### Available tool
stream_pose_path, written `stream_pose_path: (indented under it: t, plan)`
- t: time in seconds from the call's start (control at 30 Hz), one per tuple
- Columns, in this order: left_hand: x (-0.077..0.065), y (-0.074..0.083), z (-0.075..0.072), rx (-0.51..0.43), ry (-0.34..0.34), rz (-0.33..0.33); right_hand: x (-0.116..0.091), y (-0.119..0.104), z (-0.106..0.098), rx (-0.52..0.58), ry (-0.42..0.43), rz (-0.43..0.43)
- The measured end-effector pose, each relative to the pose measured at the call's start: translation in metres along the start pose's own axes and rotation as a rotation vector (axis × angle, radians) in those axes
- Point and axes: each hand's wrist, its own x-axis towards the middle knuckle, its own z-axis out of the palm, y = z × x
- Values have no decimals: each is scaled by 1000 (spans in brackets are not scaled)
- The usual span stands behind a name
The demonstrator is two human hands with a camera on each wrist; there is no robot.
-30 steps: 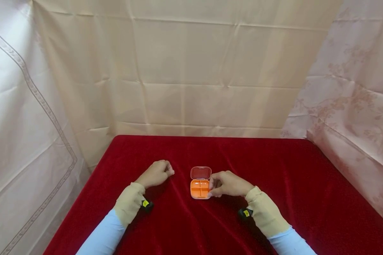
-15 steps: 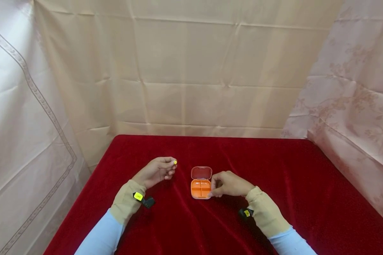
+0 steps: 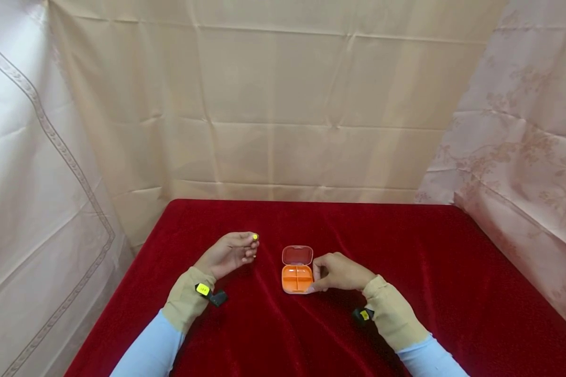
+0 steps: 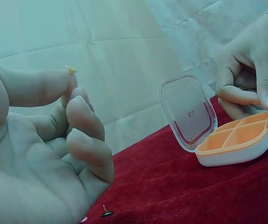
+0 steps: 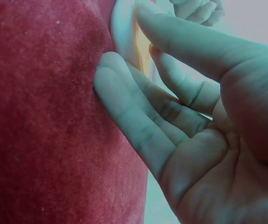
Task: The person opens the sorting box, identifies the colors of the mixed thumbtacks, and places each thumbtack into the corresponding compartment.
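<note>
Pinching a tiny yellow-headed pushpin (image 3: 254,237) in a clenched grip, left hand (image 3: 228,254) raised left of the open orange compartmented plastic box (image 3: 296,277), right hand (image 3: 337,272) grasping the box's right edge on the red velvet desk (image 3: 405,251).

Red velvet table (image 3: 405,272); creased cream cloth backdrop (image 3: 273,104); floral drape (image 3: 523,157) at right

Makeshift recording booth; draped sheets (image 3: 273,104), red velvet table (image 3: 405,251)
</note>
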Motion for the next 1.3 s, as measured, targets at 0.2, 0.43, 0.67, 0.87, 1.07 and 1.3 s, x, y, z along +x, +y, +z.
stream_pose_path:
  t: [0.2, 0.43, 0.67, 0.87, 1.07, 1.3]
  plan:
    - [0, 3, 0, 125, 107, -33, 0, 0, 2, -14, 5, -19]
    - [1, 9, 6, 546, 246, -19, 0, -2, 2, -42, 10, -32]
    - [1, 7, 10, 718, 231, -48, 0, -2, 3, -49, 22, -34]
    - [1, 7, 10, 763, 224, -67, 1, 2, 2, -39, 16, -27]
    - [1, 8, 13, 833, 206, -79, 2, 4, 1, -24, 19, -31]
    - [0, 4, 15, 892, 196, -76, 3, 4, 2, -21, 15, -30]
